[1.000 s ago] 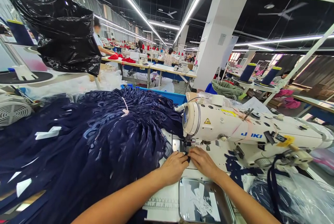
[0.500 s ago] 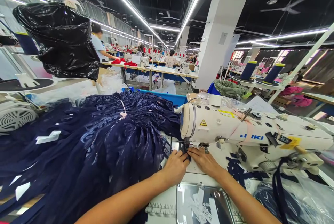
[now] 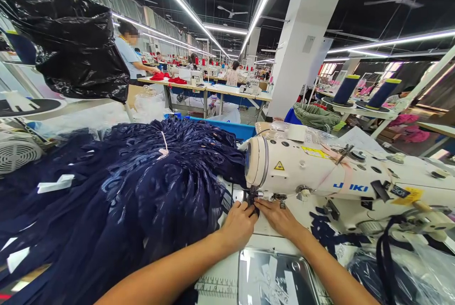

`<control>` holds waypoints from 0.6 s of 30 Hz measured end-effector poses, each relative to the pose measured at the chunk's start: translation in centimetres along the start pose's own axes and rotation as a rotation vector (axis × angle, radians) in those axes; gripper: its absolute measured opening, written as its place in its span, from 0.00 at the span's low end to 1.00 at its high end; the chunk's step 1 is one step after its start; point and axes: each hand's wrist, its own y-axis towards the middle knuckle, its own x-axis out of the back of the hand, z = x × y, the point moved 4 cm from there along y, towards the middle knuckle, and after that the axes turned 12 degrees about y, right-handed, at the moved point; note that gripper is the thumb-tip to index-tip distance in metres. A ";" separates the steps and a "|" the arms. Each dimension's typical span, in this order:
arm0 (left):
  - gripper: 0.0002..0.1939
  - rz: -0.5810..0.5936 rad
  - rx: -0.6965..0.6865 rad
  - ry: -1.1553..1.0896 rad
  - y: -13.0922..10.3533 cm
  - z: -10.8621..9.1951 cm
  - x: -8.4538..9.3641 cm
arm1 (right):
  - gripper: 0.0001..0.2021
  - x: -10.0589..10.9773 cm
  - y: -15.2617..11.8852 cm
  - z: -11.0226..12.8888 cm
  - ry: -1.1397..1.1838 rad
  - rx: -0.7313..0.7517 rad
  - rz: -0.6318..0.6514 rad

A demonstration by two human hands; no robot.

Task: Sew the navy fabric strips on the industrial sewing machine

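A white sewing machine [image 3: 305, 165] stands at the right, its needle area at the left end of the head. Just in front of the presser foot, my left hand [image 3: 240, 222] is closed, fingers curled on a small piece of dark navy fabric [image 3: 253, 199]. My right hand [image 3: 277, 217] touches the same fabric from the other side, fingertips pressed together beside the foot. Most of the piece is hidden by the fingers and the machine. Left of my hands spreads a large heap of navy sheer garments [image 3: 156, 191], gathered with a pale tie [image 3: 163, 148].
A metal tray [image 3: 245, 276] with white labels [image 3: 272, 276] is set into the table near me. Navy scraps [image 3: 323, 231] lie under the machine arm. Thread cones [image 3: 346, 89] stand behind it. A black plastic bag [image 3: 71, 44] hangs at left. A co-worker [image 3: 130, 54] stands beyond.
The camera view has shifted slightly, moving the black bag left and the thread cones right. Both hands stay at the needle area with almost no visible movement.
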 end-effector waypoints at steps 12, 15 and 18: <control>0.07 -0.082 0.028 0.008 0.8 0.4 -0.4 | 0.21 0.1 0.3 -0.2 -0.091 -0.045 -0.008; 0.08 -0.124 0.037 0.022 1.0 0.4 -0.6 | 0.21 0.0 0.3 -0.4 -0.075 -0.081 0.008; 0.09 -0.169 0.051 0.027 1.0 0.3 -0.8 | 0.21 -0.1 0.4 -0.6 -0.021 -0.119 0.013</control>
